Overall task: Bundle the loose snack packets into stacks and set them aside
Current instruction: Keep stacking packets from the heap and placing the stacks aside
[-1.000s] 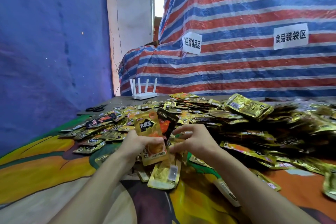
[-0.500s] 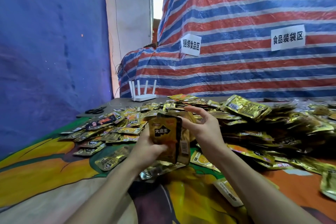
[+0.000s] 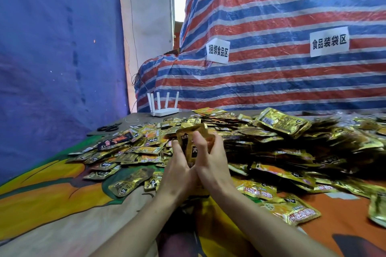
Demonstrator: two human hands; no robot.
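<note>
A small upright stack of gold-and-orange snack packets [image 3: 189, 139] stands between my two hands at the middle of the view. My left hand [image 3: 177, 170] grips its left side and my right hand [image 3: 211, 161] grips its right side, the heels of both hands pressed together below it. The lower part of the stack is hidden behind my hands. A big heap of loose gold packets [image 3: 282, 148] covers the table behind and to the right. More loose packets [image 3: 125, 152] lie spread to the left.
A bundled gold stack [image 3: 282, 121] lies on top of the heap at right. A white router [image 3: 164, 108] and black scissors [image 3: 108, 127] sit at the table's far left. A striped tarp [image 3: 271, 79] rises behind. The colourful cloth [image 3: 52, 200] shows at front left.
Both hands have lifted the gathered packets off the table and closed together around them, squaring them into an upright stack. The view has tilted slightly.
</note>
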